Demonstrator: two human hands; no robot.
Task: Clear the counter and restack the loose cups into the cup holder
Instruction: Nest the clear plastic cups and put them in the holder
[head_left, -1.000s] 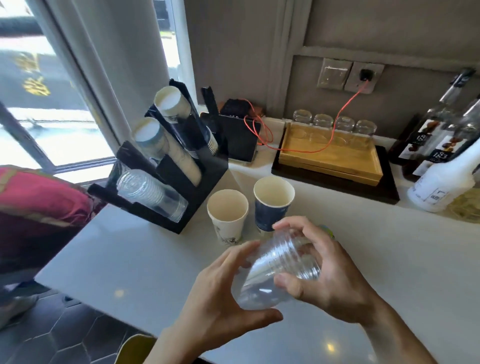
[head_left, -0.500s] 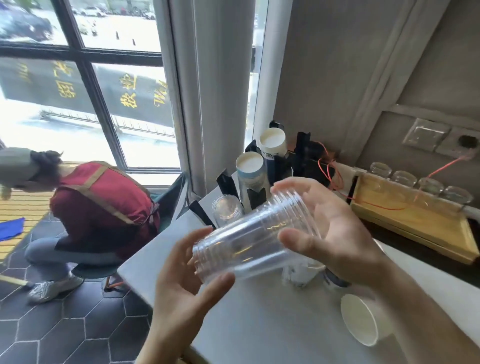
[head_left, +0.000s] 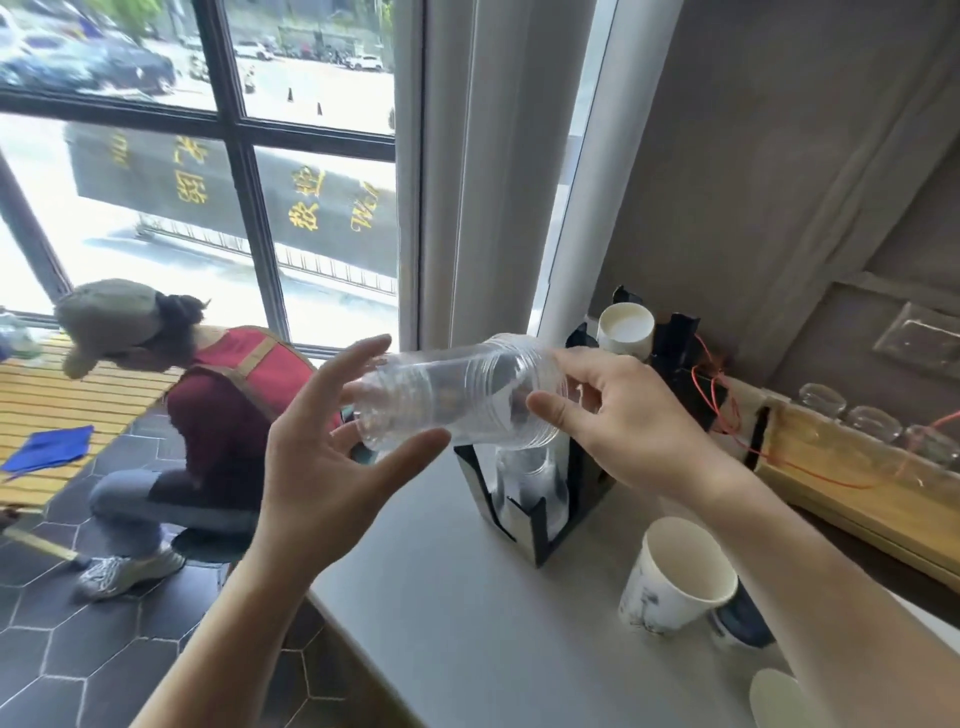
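While lying sideways in air above black cup holder (head_left: 540, 514), clear cup stack (head_left: 457, 395) being pinched at rim by right hand (head_left: 623, 415); left hand (head_left: 322, 457) spread wide, possibly touching base; white paper cup (head_left: 675, 577) standing on tabletop (head_left: 467, 623).

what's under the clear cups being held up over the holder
Below the clear cups stands the black cup holder, with more clear cups in its front slot. The held stack and right hand cover the slot's upper part.

counter (head_left: 457, 623) | black cup holder (head_left: 540, 540) | white paper cup (head_left: 670, 587) | wooden tray (head_left: 852, 499)
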